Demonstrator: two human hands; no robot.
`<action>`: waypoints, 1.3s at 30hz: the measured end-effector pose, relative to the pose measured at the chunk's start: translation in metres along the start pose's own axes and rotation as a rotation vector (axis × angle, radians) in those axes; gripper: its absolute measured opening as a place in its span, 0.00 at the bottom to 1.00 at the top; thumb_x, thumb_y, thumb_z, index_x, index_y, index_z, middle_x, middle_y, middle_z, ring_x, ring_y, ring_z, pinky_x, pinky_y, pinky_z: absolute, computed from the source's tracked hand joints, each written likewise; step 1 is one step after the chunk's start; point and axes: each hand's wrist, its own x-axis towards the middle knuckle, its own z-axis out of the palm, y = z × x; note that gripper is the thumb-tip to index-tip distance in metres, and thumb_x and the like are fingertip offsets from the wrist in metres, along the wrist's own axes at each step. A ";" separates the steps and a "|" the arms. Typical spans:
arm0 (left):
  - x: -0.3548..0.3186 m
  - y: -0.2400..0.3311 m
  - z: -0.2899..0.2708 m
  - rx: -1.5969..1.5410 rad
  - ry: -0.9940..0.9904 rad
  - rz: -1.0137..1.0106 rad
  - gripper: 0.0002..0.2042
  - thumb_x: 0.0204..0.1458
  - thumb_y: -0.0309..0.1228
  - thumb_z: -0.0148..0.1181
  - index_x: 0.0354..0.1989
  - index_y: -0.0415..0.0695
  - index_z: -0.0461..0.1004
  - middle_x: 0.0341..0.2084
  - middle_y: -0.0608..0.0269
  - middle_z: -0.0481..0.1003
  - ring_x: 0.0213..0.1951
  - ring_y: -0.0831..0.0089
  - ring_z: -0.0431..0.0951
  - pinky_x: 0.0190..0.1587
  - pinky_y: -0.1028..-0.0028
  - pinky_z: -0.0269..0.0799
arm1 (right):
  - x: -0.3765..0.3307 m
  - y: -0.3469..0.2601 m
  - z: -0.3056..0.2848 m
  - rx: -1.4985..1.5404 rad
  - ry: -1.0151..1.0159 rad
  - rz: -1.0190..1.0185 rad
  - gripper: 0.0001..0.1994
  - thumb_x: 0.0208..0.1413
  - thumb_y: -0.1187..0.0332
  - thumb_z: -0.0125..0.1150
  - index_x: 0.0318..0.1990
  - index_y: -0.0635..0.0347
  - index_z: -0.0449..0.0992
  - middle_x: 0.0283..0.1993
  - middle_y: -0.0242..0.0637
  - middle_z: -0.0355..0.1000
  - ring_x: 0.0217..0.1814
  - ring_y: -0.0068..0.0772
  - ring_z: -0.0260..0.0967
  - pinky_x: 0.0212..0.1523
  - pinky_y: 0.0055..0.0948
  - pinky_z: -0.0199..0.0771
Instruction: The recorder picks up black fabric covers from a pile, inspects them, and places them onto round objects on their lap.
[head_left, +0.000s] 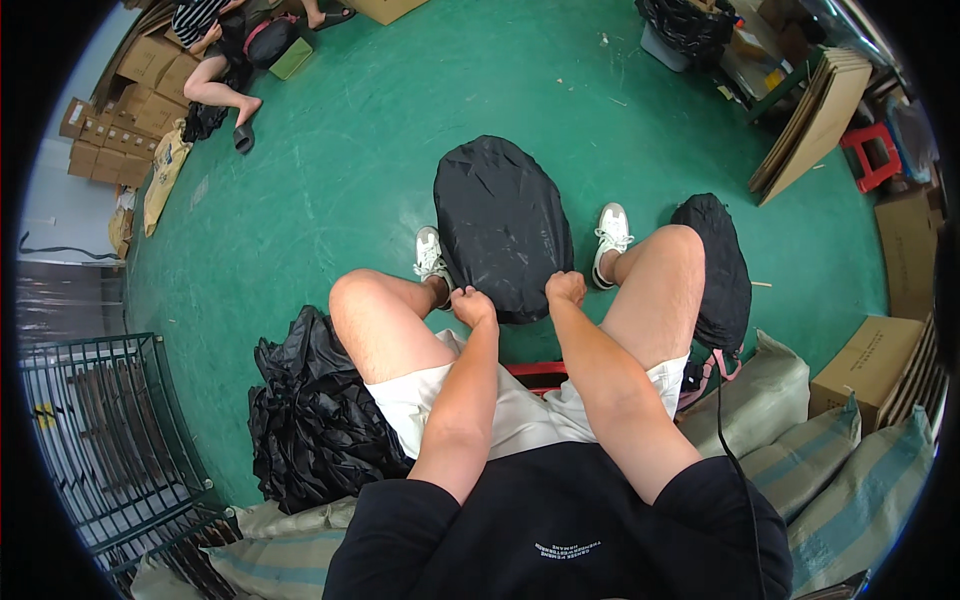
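Note:
Between my feet stands a rounded oval bundle wrapped in a black fabric cover [500, 225]. My left hand [472, 305] is closed on the cover's near left edge, the fingers curled in. On the near right edge my right hand [567, 288] grips the same cover in a fist. What lies under the fabric is hidden. By my right knee rests a similar black covered bundle [722, 280], with a pink strap [728, 365] showing at its near end. A heap of crumpled black sheeting [315, 420] lies beside my left thigh.
A red stool [540, 376] shows beneath me. Woven sacks [765, 400] and a cardboard box [868, 362] stand at the right; a green metal rack [110, 430] is at the left. Another person [215, 80] sits at the far left near stacked cartons [150, 60]. Flat cardboard [815, 125] leans at far right.

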 end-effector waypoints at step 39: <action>-0.044 0.098 -0.257 -0.425 -1.365 0.622 0.18 0.63 0.34 0.54 0.58 0.40 0.68 0.47 0.59 0.77 0.49 0.72 0.76 0.49 0.68 0.73 | 0.014 0.005 0.030 0.050 -0.224 -0.740 0.06 0.49 0.68 0.61 0.32 0.56 0.82 0.31 0.43 0.79 0.35 0.40 0.78 0.41 0.36 0.75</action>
